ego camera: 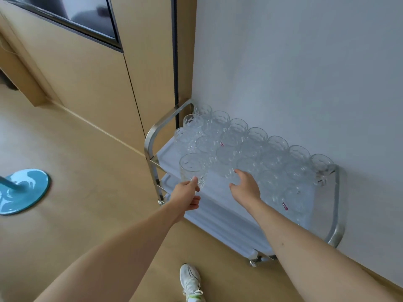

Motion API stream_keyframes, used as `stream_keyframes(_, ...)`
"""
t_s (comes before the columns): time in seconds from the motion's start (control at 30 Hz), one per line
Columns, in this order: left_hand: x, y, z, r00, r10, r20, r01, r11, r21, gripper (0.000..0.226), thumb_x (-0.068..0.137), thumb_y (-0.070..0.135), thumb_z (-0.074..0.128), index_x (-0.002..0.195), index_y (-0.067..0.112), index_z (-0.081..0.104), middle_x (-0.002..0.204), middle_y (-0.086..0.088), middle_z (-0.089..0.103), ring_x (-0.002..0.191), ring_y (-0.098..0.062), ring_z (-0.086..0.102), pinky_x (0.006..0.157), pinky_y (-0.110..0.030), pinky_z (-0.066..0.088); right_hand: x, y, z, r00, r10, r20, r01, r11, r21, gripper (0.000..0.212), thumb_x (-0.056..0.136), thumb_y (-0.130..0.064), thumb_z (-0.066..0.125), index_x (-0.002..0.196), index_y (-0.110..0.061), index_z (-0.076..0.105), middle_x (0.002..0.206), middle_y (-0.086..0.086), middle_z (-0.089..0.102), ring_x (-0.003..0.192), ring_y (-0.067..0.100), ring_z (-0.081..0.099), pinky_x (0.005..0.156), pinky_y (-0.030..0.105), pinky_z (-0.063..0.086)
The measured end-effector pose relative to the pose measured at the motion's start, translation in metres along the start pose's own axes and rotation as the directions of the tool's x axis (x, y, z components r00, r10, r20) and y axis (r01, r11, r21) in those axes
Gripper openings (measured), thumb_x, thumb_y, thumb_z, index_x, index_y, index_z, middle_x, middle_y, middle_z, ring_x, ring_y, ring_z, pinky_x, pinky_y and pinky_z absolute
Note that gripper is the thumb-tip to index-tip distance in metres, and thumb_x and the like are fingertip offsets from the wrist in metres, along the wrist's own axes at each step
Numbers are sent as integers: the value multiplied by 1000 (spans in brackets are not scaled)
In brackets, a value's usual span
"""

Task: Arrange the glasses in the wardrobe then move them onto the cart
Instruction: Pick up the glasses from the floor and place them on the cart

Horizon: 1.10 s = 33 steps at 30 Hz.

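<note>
A steel-framed cart point(150, 136) was seen standing against a pale wall point(294, 62), its upper shelf packed with clear glasses point(257, 153) set upright in slanting rows that ran from the far left to the near right. One more glass point(192, 170) was held upright at the near left corner of that shelf, just beside the outermost row. It was gripped low on its wall by the left hand point(187, 194), with the thumb and fingers curled round it; whether its base already rested on the shelf could not be told. The right hand point(245, 186) was stretched out over the near edge of the rows, fingers relaxed and spread, with the fingertips at or touching one of the glasses there and nothing grasped.

The coming move was judged to turn on the bare strip of shelf lying between the two hands, to the right of the held glass and nearer than the packed rows. The left hand was the nearer to that gap, and the glass's long axis was kept vertical, so a short shift rightward and down was thought to be enough. The wardrobe was not identifiable in view; only tan panelling point(91, 79), a blue round base point(24, 190) on the floor and a white shoe point(190, 282) were shown.
</note>
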<state>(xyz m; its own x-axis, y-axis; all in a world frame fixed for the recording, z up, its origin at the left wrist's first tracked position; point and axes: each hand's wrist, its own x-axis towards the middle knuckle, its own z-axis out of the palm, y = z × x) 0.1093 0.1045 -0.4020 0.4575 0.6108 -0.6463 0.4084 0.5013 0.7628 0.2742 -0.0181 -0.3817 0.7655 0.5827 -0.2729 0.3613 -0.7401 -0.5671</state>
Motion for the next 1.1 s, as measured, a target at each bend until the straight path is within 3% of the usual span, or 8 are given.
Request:
stream_keyframes(0.3,54,18,-25,989,-83,-126,54,975,-218,47,102,50,49,102,6,65,75,-10,63,60,-19,58,61,-29,59,55,-41,25,984,-175,-33,173,983,-65,50,96,-11,55,146,-13,50,146,6,48,136,27,42,110,40,39)
stream_keyframes(0.5,77,23,-24,982,-94,-164,40,952,-303,43,102,44,53,101,2,65,79,-13,56,71,-25,58,77,-40,63,78,-50,37,960,-269,-80,258,958,-126,43,96,-6,54,139,-8,56,137,10,55,133,30,43,109,38,37)
stream_keyframes(0.63,88,23,-19,976,-111,-188,41,939,-342,42,102,41,54,99,1,66,77,-12,55,69,-24,56,78,-40,62,87,-52,43,953,-276,-123,261,957,-127,40,95,-3,56,134,-4,60,135,13,56,131,34,45,108,38,36)
stream_keyframes(0.9,105,17,-14,978,-118,-174,66,958,-278,39,101,43,55,98,7,70,80,-10,61,72,-20,62,82,-40,63,99,-58,57,940,-303,-155,278,946,-164,37,93,-2,60,130,-7,65,133,10,62,132,35,44,110,40,34)
stream_keyframes(1.1,111,22,-8,990,-114,-87,94,974,-207,38,105,44,49,104,12,70,96,-10,61,84,-21,63,92,-39,59,107,-61,66,946,-292,-141,269,950,-159,36,93,-3,60,128,-6,65,133,9,62,131,34,45,110,41,35)
